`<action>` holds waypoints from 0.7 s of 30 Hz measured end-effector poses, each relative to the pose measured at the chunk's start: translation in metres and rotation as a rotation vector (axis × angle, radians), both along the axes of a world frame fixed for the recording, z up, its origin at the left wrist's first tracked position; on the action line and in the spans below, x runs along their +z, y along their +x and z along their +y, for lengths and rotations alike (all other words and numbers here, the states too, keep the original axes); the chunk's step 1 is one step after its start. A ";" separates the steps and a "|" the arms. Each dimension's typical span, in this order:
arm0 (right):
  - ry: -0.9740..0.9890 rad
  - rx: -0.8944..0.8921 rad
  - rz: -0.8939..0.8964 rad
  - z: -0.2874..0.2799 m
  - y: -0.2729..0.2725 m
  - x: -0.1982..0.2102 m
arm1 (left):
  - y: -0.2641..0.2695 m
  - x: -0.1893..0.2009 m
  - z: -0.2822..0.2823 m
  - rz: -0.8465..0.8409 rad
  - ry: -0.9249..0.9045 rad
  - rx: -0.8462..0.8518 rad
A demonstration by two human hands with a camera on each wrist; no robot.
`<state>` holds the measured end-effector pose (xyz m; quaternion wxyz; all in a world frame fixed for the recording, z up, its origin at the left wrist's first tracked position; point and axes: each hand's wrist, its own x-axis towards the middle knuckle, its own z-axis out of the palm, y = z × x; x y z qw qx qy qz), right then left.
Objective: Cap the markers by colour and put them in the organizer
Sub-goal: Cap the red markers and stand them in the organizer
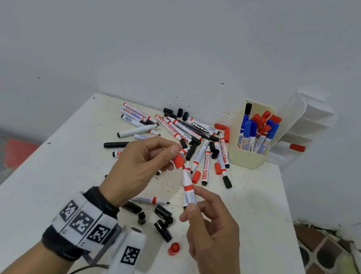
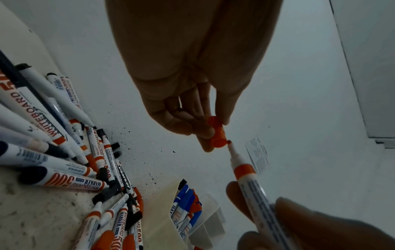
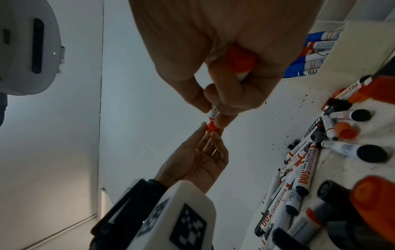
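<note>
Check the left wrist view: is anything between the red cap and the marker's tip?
Nothing. The red cap and the marker tip are separated only by a sliver of air, almost touching.

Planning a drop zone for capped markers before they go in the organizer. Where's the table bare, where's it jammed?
Bare: the table near-left corner, left of the left hand, and the right strip in front of the beige organizer. Crowded: the marker pile at the back centre, and loose black caps plus a red cap between the wrists.
</note>
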<state>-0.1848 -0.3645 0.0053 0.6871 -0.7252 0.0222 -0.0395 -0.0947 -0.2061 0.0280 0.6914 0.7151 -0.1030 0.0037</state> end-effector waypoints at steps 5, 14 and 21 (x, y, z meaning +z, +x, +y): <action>-0.029 0.005 0.016 0.001 -0.001 0.001 | -0.001 -0.003 -0.003 0.006 -0.085 0.043; -0.017 -0.029 -0.032 0.007 0.007 0.004 | -0.005 -0.012 -0.020 -0.076 -0.129 0.091; -0.056 -0.035 -0.096 0.010 0.018 0.004 | -0.002 -0.013 -0.019 -0.138 -0.082 0.108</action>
